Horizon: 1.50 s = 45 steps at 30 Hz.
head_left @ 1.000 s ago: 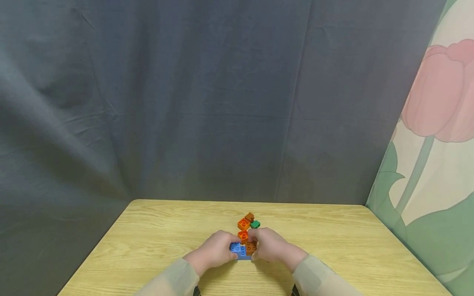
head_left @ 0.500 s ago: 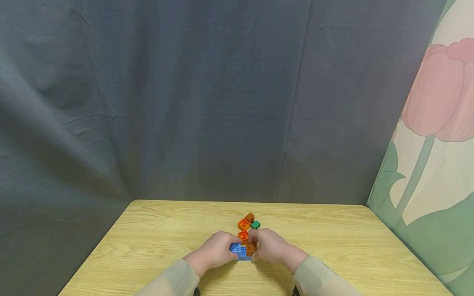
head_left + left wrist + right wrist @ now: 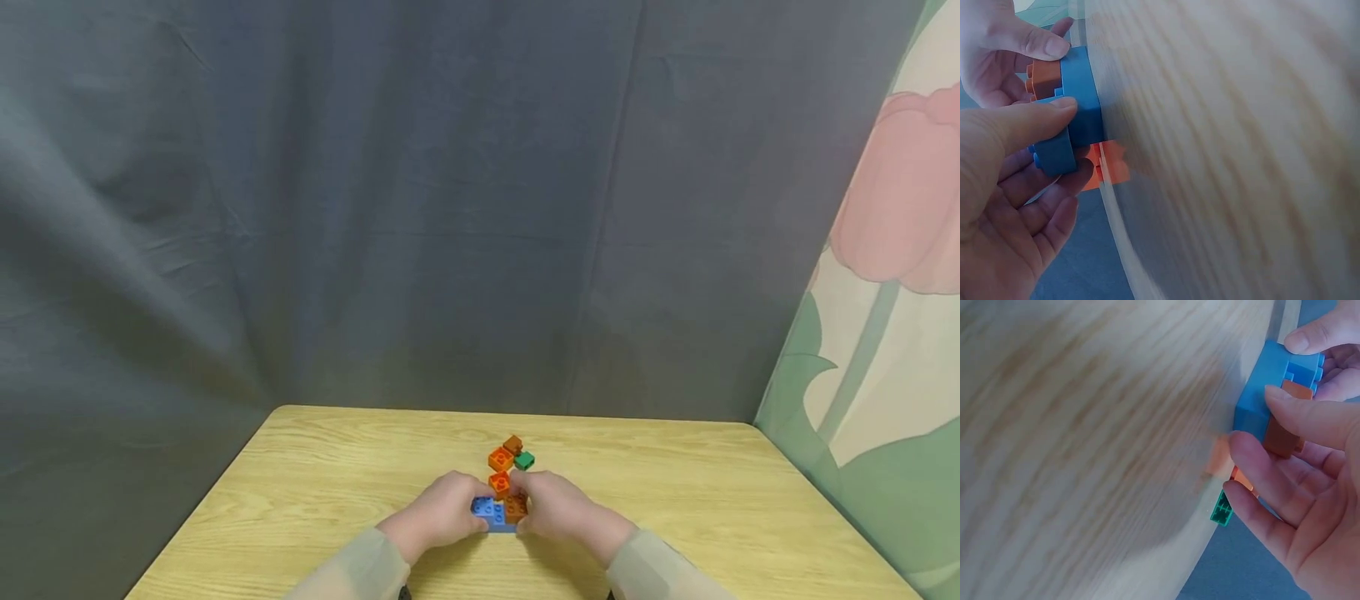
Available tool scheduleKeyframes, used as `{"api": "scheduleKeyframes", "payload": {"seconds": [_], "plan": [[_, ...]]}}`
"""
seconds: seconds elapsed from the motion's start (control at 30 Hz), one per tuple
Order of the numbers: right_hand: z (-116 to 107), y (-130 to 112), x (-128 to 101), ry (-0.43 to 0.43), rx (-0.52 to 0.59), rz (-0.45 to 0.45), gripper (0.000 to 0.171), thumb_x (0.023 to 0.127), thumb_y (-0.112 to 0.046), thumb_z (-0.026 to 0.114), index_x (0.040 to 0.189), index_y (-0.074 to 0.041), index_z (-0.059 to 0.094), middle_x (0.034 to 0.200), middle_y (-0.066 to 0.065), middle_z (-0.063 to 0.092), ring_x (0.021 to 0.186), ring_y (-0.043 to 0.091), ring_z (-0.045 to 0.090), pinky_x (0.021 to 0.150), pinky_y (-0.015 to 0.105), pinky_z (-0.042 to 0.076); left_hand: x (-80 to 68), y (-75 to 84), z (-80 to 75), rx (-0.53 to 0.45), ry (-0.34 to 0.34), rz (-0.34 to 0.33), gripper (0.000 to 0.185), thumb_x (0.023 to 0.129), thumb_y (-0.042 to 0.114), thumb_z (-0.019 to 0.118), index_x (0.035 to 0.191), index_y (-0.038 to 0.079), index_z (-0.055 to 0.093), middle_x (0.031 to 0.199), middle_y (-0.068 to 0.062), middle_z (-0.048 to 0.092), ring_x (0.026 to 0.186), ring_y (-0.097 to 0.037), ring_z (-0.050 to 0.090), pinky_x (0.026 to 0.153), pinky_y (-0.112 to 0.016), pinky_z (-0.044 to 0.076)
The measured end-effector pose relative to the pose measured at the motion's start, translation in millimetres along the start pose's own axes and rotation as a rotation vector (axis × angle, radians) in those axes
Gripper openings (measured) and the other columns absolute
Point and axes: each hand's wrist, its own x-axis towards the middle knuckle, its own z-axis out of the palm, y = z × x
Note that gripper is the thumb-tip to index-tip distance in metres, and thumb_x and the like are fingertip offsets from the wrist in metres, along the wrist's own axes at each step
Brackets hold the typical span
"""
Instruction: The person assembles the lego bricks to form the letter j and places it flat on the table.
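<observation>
Centrally, near the front edge of the worktop [image 3: 315, 483], a blue brick [image 3: 488, 509] carrying a brown brick [image 3: 515, 507] and an orange brick [image 3: 498, 482] is gripped from both sides: left hand [image 3: 442, 510] and right hand [image 3: 553, 508] curl fingers around it. Just behind lie loose orange [image 3: 500, 458], brown [image 3: 513, 444] and green [image 3: 524, 460] bricks.

Blue brick [image 3: 489, 510], orange bricks [image 3: 500, 459], green brick [image 3: 524, 460], wood-grain table [image 3: 315, 492]

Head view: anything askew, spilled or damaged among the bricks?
Nothing stands out. Both hands, left hand and right hand, grip the blue brick with a brown brick on it. Three loose bricks lie just beyond on the table, none broken.
</observation>
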Motion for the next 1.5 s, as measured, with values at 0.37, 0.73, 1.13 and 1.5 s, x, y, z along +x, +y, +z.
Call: {"api": "scheduleKeyframes", "payload": {"seconds": [0.37,0.73,1.13,1.5], "plan": [[-5,6,5,-0.023,0.142,-0.022,0.023,0.099,-0.026,0.063,0.078,-0.015,0.06,0.064,-0.009,0.046,0.058,0.009,0.042,0.054,0.026,0.037,1.5,0.0,0.0,0.038,0.001,0.019,0.037,0.084,0.018,0.081,0.12,0.015,0.073,0.106,0.01,0.068,0.085,0.001,0.056,0.078,-0.025,0.05],[-3,5,16,0.126,0.081,-0.015,0.018,0.091,-0.01,0.072,0.076,-0.016,0.063,0.07,-0.008,0.054,0.064,0.012,0.047,0.057,0.029,0.04,-0.2,3.1,-3.4,0.033,0.003,0.026,0.034,0.083,0.015,0.081,0.116,0.016,0.074,0.098,0.012,0.067,0.079,0.0,0.054,0.074,-0.024,0.048],[8,5,34,0.239,-0.094,-0.06,0.03,0.078,-0.009,0.084,0.105,-0.01,0.07,0.106,0.005,0.065,0.092,0.024,0.064,0.082,0.043,0.053,2.5,-0.7,-2.2,0.032,-0.007,0.038,0.035,0.082,0.016,0.082,0.117,0.015,0.074,0.102,0.011,0.068,0.081,0.0,0.054,0.074,-0.024,0.048],[7,2,42,0.189,-0.167,-0.051,0.034,0.076,-0.012,0.086,0.107,-0.012,0.071,0.104,0.005,0.066,0.083,0.021,0.062,0.08,0.041,0.054,2.2,-0.7,-2.7,0.016,-0.002,0.045,0.034,0.082,0.015,0.082,0.116,0.015,0.074,0.097,0.012,0.066,0.077,0.0,0.054,0.072,-0.023,0.048]]}}
